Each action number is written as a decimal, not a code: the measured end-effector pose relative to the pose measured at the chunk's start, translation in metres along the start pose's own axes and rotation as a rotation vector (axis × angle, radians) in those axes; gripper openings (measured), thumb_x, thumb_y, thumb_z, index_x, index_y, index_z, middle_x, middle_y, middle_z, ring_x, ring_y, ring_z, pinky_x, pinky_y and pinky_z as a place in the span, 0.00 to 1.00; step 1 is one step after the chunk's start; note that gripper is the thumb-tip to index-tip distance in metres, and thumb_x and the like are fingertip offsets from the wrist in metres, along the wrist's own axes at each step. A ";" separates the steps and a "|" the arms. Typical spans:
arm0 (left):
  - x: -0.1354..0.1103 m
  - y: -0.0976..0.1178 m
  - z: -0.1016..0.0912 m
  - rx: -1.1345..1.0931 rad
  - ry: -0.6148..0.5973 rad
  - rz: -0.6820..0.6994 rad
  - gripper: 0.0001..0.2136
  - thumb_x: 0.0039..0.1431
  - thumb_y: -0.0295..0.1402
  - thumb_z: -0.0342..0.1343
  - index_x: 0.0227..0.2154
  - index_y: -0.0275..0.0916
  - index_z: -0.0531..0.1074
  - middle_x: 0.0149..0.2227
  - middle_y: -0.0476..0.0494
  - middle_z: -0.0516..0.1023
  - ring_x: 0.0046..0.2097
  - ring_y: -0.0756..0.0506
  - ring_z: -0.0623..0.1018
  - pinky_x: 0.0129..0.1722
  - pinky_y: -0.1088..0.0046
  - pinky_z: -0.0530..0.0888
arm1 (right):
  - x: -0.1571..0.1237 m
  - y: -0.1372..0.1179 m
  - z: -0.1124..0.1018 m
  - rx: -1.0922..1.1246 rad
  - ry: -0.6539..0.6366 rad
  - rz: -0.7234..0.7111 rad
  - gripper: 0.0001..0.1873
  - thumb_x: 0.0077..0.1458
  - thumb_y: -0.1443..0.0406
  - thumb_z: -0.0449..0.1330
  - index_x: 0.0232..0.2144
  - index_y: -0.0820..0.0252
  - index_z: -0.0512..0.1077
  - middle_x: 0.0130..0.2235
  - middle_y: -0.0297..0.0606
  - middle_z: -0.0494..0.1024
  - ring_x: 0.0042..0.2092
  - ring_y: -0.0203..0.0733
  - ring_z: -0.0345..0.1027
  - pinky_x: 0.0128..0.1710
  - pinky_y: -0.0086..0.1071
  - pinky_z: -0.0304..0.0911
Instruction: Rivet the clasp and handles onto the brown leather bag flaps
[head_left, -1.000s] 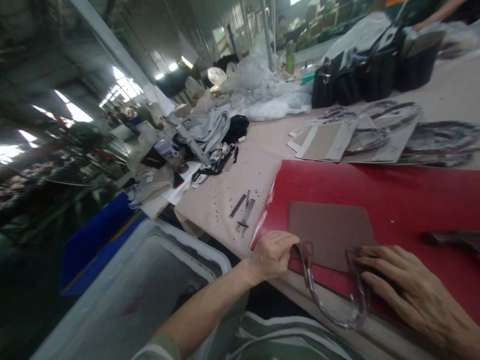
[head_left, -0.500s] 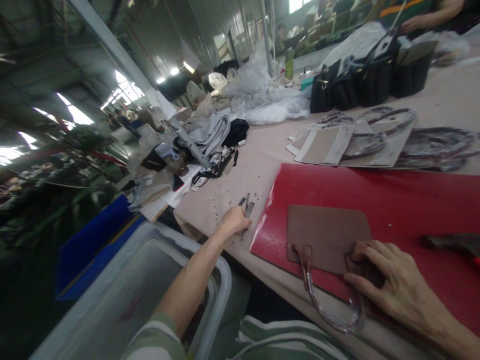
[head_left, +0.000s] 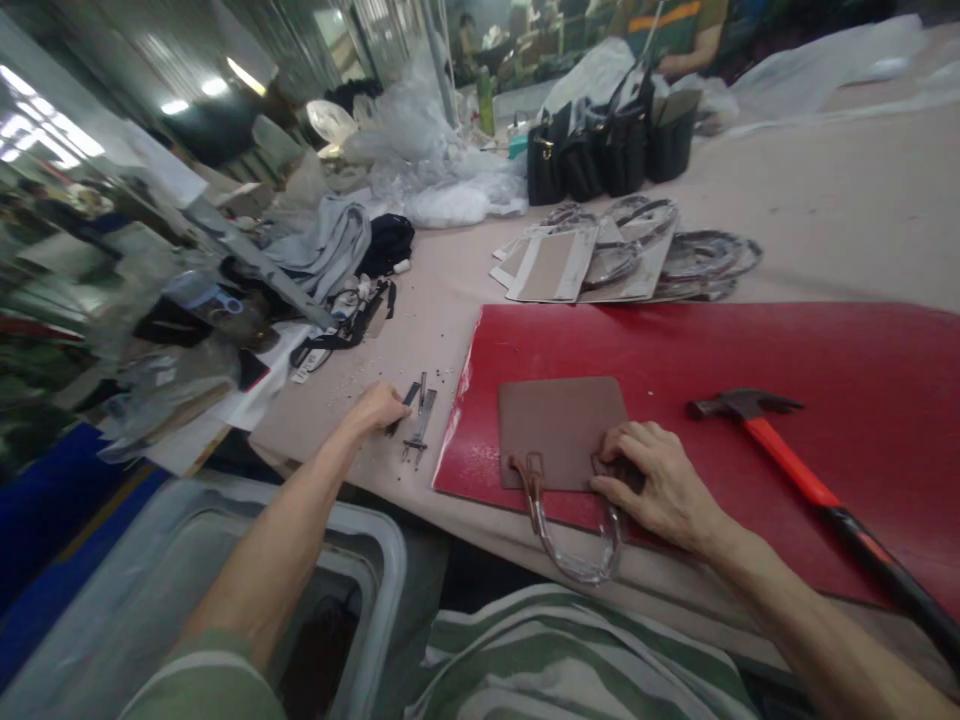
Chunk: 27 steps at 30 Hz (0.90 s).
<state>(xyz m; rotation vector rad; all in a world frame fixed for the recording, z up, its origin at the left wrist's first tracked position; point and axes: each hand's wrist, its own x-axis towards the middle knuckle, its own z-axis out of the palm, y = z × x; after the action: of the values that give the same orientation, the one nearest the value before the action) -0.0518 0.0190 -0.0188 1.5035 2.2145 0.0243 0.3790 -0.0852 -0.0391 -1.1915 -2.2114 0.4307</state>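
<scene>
A brown leather panel (head_left: 562,425) lies flat on a red board, with a plastic-wrapped bag handle (head_left: 574,565) at its near edge. The handle's left tab sits on the panel; the right one is mostly hidden under my right hand (head_left: 656,480), whose curled fingers and thumb press round it. Off the board's left edge, my left hand (head_left: 381,407) pinches a dark flat metal bar (head_left: 412,393). Just right of those fingers lie slim metal punch-like tools (head_left: 421,425). A claw hammer (head_left: 795,460) with a red and black grip rests on the board.
The red board (head_left: 750,350) covers much of the table. Behind it lie card-backed wrapped handles (head_left: 630,250) and black bags (head_left: 607,150). Small bits are scattered near the tools. A grey plastic tub (head_left: 375,530) stands below the table edge at left. A person sits opposite.
My view has swung right, bringing the whole hammer into sight. The left hand has shifted left off the metal tools, uncovering them. My right hand stays at the handle's right tab.
</scene>
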 end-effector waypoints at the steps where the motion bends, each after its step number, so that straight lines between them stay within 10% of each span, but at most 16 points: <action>1: 0.002 -0.001 0.000 -0.030 -0.015 0.001 0.10 0.45 0.31 0.67 0.16 0.37 0.72 0.12 0.49 0.67 0.23 0.45 0.75 0.26 0.73 0.67 | 0.000 -0.001 0.000 -0.008 -0.006 0.010 0.13 0.59 0.55 0.64 0.33 0.56 0.67 0.38 0.39 0.75 0.40 0.48 0.63 0.40 0.41 0.55; 9: -0.023 -0.016 0.001 -0.712 -0.049 0.049 0.16 0.42 0.40 0.69 0.25 0.35 0.71 0.22 0.48 0.75 0.23 0.50 0.75 0.25 0.75 0.75 | -0.001 -0.005 0.000 -0.018 -0.003 0.025 0.11 0.59 0.58 0.64 0.34 0.56 0.67 0.38 0.39 0.74 0.39 0.47 0.62 0.40 0.41 0.54; 16: -0.078 0.041 0.047 -1.476 -0.142 0.247 0.24 0.40 0.35 0.74 0.40 0.35 0.73 0.30 0.48 0.81 0.31 0.48 0.81 0.34 0.72 0.80 | -0.002 -0.004 0.000 -0.011 0.009 0.016 0.12 0.60 0.57 0.63 0.35 0.56 0.67 0.39 0.39 0.74 0.40 0.47 0.62 0.41 0.41 0.53; 27: -0.143 0.109 0.113 -1.113 -0.025 0.652 0.07 0.61 0.32 0.62 0.41 0.38 0.73 0.40 0.42 0.84 0.42 0.46 0.84 0.46 0.69 0.82 | 0.001 -0.007 -0.001 -0.017 -0.006 0.040 0.10 0.61 0.57 0.62 0.35 0.55 0.67 0.39 0.39 0.75 0.39 0.47 0.62 0.40 0.42 0.54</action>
<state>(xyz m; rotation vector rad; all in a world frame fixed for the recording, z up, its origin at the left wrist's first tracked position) 0.1295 -0.0907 -0.0390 1.3745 1.1501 1.1945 0.3751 -0.0880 -0.0345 -1.2470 -2.2034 0.4336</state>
